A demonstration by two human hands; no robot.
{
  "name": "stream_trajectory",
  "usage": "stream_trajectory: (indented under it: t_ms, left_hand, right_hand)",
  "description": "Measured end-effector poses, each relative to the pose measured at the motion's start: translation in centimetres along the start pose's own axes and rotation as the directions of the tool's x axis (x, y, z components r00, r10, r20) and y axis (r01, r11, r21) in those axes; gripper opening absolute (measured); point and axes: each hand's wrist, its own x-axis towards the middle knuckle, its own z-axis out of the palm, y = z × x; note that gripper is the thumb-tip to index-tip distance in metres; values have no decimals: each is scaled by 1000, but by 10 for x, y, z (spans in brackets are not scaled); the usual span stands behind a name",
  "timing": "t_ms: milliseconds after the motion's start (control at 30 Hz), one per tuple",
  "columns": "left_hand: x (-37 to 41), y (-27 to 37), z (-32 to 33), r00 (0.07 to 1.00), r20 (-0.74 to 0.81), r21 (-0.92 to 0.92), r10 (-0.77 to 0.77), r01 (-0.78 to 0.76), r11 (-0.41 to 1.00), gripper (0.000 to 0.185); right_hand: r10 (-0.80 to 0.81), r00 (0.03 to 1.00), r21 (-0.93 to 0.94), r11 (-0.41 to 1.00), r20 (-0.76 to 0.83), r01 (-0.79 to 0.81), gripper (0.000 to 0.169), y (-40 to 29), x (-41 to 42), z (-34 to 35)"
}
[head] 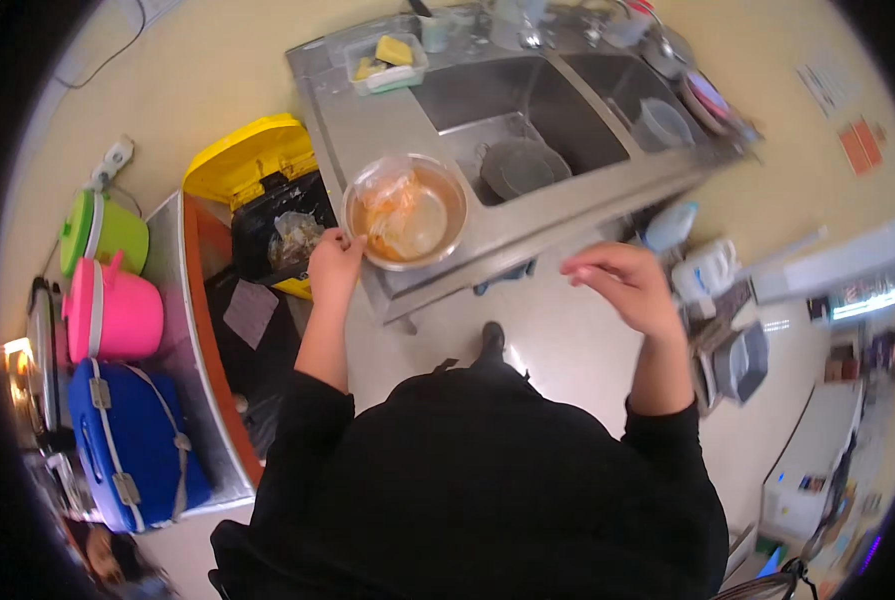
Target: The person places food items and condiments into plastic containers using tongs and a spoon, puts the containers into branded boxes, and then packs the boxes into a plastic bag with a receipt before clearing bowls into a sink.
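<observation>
My left hand (336, 262) grips the near left rim of a round metal bowl (447, 244), which rests on the steel drainboard (350, 127) left of the sink. Inside the bowl lies a crumpled clear plastic bag (393, 199) smeared with orange sauce or food. My right hand (616, 281) hangs in the air in front of the sink's edge, fingers bent and slightly apart, holding nothing. A dark round pan or lid (526, 169) lies in the larger sink basin (590, 112).
Left of the drainboard stands an open bin with a yellow lid (248, 154) and rubbish (295, 238) inside. A plastic tub (391, 79) holds sponges (394, 50). A clear container (661, 124) is in the smaller basin. Pink (121, 311) and blue coolers (136, 442) line the left counter.
</observation>
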Motion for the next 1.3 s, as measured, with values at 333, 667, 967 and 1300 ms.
stream_trajectory:
  t_ms: [333, 667, 967, 1300]
  left_hand:
    - [12, 30, 21, 913, -181, 11, -365, 373, 928, 26]
    - [12, 45, 31, 834, -208, 122, -511, 540, 833, 30]
    - [19, 35, 27, 856, -69, 58, -513, 516, 854, 35]
    - [4, 34, 26, 951, 35, -476, -306, 285, 832, 35]
  right_hand:
    - [-217, 905, -369, 859, 365, 355, 37, 123, 263, 63]
    - [-271, 876, -470, 760, 399, 449, 32, 160, 284, 89]
    - [-44, 898, -480, 834, 437, 274, 33, 200, 324, 97]
    - [-421, 808, -219, 815, 411, 536, 28, 186, 315, 95]
